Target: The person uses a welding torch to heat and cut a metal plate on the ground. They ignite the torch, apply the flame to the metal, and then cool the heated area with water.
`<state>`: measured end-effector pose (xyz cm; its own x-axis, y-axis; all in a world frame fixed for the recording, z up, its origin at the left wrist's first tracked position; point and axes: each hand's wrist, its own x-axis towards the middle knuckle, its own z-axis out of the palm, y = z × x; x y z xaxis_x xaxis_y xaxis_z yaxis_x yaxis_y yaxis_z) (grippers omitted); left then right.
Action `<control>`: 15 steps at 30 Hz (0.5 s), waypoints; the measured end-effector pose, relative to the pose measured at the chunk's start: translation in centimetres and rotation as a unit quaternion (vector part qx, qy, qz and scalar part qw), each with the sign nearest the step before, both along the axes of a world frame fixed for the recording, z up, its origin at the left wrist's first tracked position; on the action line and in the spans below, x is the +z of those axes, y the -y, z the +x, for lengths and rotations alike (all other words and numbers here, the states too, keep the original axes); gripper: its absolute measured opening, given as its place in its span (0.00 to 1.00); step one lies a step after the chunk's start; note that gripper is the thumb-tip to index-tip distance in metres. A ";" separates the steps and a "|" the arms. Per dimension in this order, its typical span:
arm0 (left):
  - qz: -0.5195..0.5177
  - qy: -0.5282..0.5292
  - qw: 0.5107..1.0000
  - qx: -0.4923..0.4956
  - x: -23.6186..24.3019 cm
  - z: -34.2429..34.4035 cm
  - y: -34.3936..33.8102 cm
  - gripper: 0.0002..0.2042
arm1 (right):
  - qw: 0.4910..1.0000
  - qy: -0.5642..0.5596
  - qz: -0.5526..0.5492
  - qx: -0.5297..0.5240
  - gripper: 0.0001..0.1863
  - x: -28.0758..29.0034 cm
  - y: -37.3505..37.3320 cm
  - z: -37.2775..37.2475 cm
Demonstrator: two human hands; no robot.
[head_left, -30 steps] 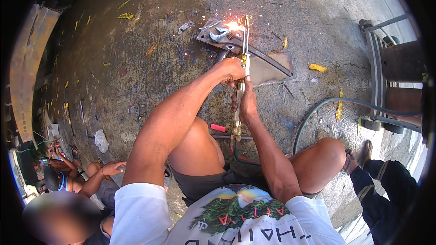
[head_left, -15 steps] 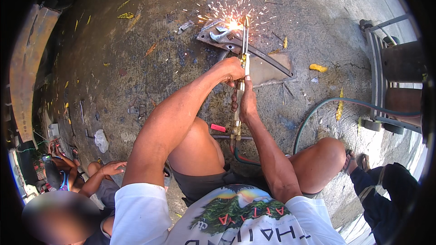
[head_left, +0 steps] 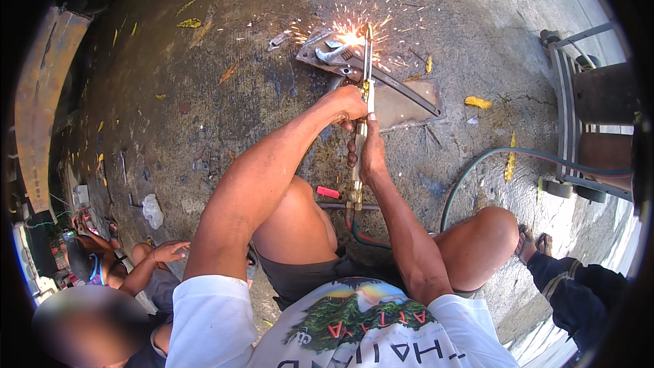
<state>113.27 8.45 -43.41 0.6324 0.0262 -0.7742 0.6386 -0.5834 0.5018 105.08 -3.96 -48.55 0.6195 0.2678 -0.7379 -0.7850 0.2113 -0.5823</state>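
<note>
On the concrete floor [head_left: 204,129], two hands grip one cutting torch [head_left: 362,105]: left hand [head_left: 347,103] wrapped around its upper tube, right hand [head_left: 369,157] clenched lower down. Its tip throws sparks on one metal bracket [head_left: 334,54]. One green hose [head_left: 477,163] curves right.

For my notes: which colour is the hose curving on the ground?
Green-teal hose, seen best in the head view.

Concrete floor [head_left: 204,129] under metal piece [head_left: 368,75], leaves [head_left: 477,102].
</note>
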 end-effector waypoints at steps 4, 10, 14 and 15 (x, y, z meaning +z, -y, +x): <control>0.001 0.000 1.000 0.005 -0.3 0.0 -0.1 0.12 | 1.000 0.002 0.001 0.002 0.34 -0.1 0.0 0.1; -0.015 0.006 1.000 0.005 -0.5 0.0 -0.2 0.11 | 1.000 0.010 -0.012 0.010 0.36 -0.1 -0.3 0.1; -0.008 0.005 1.000 0.005 -0.1 0.0 -0.1 0.11 | 1.000 0.003 0.003 0.009 0.34 -0.5 0.0 0.2; -0.002 0.004 1.000 0.003 0.0 0.0 -0.1 0.11 | 1.000 0.002 0.001 0.010 0.34 -0.4 0.0 0.2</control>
